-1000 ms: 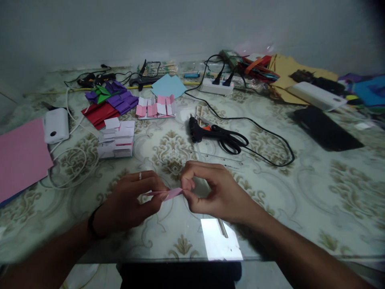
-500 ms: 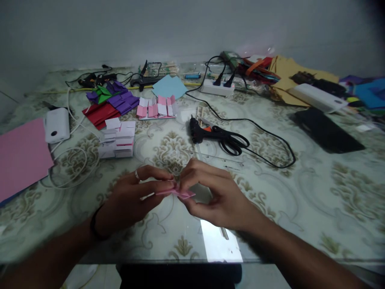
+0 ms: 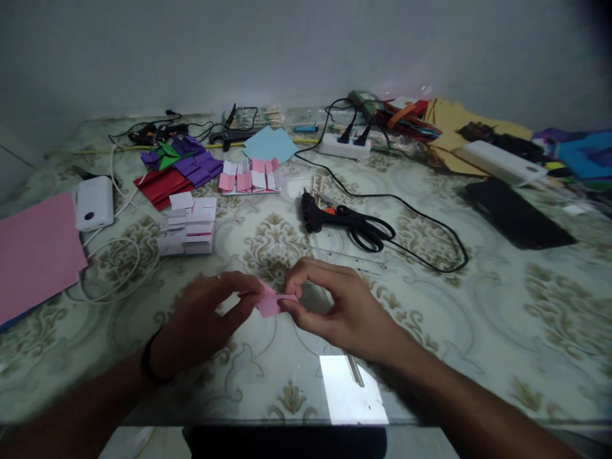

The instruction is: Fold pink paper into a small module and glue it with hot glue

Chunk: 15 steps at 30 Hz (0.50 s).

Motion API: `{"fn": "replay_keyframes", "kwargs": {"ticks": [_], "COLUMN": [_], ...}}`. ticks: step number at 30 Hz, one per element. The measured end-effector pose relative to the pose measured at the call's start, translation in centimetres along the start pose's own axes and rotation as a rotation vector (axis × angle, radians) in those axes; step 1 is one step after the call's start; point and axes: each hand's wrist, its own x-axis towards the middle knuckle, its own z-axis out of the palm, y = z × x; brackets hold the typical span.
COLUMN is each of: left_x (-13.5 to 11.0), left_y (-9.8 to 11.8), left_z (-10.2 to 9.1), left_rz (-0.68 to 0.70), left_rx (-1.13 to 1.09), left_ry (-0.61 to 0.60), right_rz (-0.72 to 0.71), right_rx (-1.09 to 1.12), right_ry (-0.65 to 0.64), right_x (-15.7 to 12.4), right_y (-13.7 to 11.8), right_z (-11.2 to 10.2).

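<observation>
A small piece of folded pink paper [image 3: 270, 305] is held between my two hands over the middle front of the table. My left hand [image 3: 210, 312] pinches its left end between thumb and fingers. At the right end, my right hand [image 3: 335, 306] grips it with thumb and forefinger. Beyond my left hand lies a stack of folded white and pink paper pieces [image 3: 198, 223]. Further back is a row of folded pink and white pieces [image 3: 251, 175]. A black hot glue gun [image 3: 313, 213] rests beyond my right hand, next to black-handled scissors [image 3: 370, 233].
Pink sheets [image 3: 38, 255] and a white power bank [image 3: 94, 203] with a cable are at the left. Red folded paper [image 3: 162, 187] and purple folded paper [image 3: 201, 167] lie behind. A power strip [image 3: 344, 146] stands at the back; a black flat object [image 3: 519, 213] lies right.
Both hands have turned the pink paper, so a broader flat face of it now shows. My left hand has shifted slightly left, and its fingers have come closer together.
</observation>
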Motion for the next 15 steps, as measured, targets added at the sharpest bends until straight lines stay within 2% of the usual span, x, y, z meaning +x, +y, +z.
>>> {"fn": "replay_keyframes", "kwargs": {"ticks": [6,11,15], "left_x": [0.6,0.6,0.3], "left_y": [0.2,0.2,0.4], "left_z": [0.0,0.4,0.7], "left_rz": [0.041,0.031,0.029], "left_rx": [-0.089,-0.131,-0.121], "left_ry": [-0.102,-0.081,-0.112], "right_rz": [-0.024,-0.110,-0.141], "right_rx": [-0.015,-0.042,-0.055], "right_ry": [-0.041,-0.035,-0.046], "right_x": [-0.2,-0.5,-0.6], "right_y": [0.1,0.4,0.7], "right_z": [0.3,0.9,1.4]}}
